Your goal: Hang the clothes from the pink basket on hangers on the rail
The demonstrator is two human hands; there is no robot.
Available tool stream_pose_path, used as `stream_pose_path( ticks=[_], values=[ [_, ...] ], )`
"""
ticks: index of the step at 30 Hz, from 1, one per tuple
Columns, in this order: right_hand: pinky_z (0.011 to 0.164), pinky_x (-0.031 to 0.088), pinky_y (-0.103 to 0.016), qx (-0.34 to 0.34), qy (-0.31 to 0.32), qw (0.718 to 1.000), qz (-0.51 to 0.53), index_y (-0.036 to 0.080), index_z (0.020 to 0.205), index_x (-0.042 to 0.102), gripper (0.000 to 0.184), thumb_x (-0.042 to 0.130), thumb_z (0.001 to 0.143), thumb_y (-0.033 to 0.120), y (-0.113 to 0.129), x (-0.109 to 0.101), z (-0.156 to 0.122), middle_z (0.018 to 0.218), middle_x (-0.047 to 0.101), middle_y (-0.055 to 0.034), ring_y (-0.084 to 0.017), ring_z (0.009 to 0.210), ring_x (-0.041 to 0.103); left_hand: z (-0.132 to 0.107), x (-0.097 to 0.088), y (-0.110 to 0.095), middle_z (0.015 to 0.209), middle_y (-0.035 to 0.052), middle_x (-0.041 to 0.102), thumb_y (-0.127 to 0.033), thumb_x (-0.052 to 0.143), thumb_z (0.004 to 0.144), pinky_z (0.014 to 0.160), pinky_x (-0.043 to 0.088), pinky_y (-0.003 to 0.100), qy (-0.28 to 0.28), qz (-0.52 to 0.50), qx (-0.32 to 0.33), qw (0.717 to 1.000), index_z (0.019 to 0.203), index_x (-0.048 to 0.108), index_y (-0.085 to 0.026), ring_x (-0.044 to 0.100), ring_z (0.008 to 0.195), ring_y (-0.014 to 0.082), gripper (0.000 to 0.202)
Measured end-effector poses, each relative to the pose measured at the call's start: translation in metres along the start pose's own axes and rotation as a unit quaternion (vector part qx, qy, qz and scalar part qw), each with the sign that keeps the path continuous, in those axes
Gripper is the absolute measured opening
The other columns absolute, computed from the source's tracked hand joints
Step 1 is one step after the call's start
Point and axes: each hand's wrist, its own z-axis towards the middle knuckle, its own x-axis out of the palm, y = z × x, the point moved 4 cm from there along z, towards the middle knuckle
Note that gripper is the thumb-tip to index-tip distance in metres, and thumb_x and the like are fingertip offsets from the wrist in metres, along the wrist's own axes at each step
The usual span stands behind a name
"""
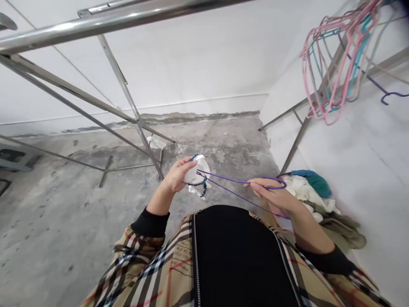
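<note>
Pinching the cloth (192, 175) in your left hand (177, 174) and the hanger (227, 178) near its hook (284, 183) in your right hand (271, 192), you have the hanger between both hands, its long axis running crosswise, one corner (198, 171) at the cloth, nearer the left.

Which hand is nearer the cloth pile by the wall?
Right. The right hand, on the purple hanger, appears just left of the cloth pile; the left hand, gripping the white item, is farther left.

Purp. hanger (227, 178) – sideways, wht cloth (191, 176) – blue-trimmed
</note>
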Motion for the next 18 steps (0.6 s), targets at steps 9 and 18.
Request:
stream_pose_path(
  ticks=[9,18],
  values=[
    [0.061,0.044,-0.026,-0.087,-0.058,0.994,0.03,0.018,0.082,0.07,0.049,0.042,0.094,0.056,0.013,0.045,0.061,0.065,0.061,-0.0013,-0.014,0.062,0.055,-0.032,0.054,0.009,0.077,0.0045,0.068,-0.031,0.051,0.09,0.065,0.046,0.027,0.149,0.608,0.162,0.763,0.105,0.071,-0.017,0.061,0.066,0.0171,0.028],
    [0.062,0.045,-0.028,-0.097,-0.084,0.992,-0.009,0.023,0.067,0.069,0.044,0.05,0.087,0.057,0.019,0.029,0.061,0.063,0.066,-0.0014,-0.016,0.061,0.058,-0.043,0.057,-0.016,0.098,0.0095,0.07,-0.028,0.057,0.089,0.083,0.045,0.032,0.085,0.76,0.358,0.536,0.101,0.07,-0.025,0.063,0.092,0.0242,0.018]
  ],
)
